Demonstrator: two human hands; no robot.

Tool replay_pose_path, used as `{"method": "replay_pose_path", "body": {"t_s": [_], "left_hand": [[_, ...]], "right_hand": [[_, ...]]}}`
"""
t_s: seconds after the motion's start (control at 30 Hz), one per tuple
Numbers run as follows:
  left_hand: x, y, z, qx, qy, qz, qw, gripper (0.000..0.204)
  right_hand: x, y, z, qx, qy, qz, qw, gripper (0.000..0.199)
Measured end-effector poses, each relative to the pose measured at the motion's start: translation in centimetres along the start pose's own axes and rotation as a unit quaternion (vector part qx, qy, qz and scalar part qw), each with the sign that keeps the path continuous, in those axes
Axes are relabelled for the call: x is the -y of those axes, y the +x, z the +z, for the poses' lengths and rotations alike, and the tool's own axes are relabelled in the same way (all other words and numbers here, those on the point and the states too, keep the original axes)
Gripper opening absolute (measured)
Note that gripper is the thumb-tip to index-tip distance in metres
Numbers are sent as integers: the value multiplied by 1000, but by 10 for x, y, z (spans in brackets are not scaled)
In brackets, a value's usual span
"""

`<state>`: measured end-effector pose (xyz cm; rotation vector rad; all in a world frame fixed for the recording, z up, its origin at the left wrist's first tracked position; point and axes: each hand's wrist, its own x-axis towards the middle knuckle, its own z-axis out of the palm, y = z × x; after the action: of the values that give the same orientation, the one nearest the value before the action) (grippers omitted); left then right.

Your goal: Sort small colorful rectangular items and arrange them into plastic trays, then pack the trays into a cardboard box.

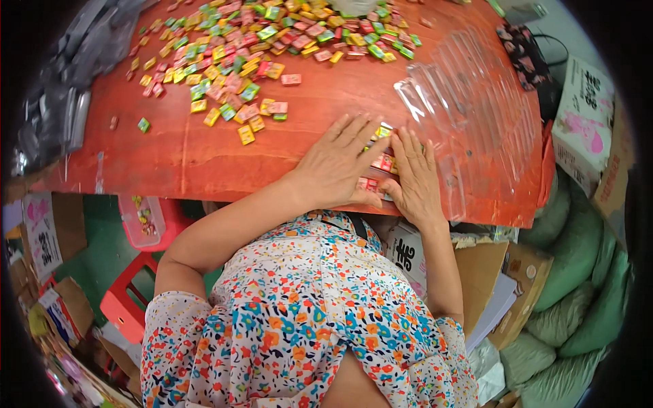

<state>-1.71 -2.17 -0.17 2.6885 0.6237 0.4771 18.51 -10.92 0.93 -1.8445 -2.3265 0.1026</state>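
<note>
Some little red and yellow packs [385,163] sit between my left hand [337,163] and right hand [416,182], both with straight, loose fingers. I think I'm lining the packs up; next needs gentle, even pushes. Clear plastic trays [469,102] lie beyond my right hand.

Black characters [597,92] are being displayed on a right-hand white carton [579,119], a left-hand white carton [41,228] and a white box [408,255] below the counter [143,160]. Red lettering [607,178] is being borne by a brown carton [617,183].
</note>
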Motion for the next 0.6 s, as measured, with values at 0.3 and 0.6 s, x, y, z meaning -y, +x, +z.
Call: {"method": "replay_pose_path", "body": {"t_s": [0.3,0.6], "left_hand": [[-5,-1,11,-41,29,14,999,86],[15,-27,-26,-153,-36,-8,987,59]], "right_hand": [[-22,32,-29,-30,87,48,995,69],[-34,65,-22,15,124,-15,992,55]]}}
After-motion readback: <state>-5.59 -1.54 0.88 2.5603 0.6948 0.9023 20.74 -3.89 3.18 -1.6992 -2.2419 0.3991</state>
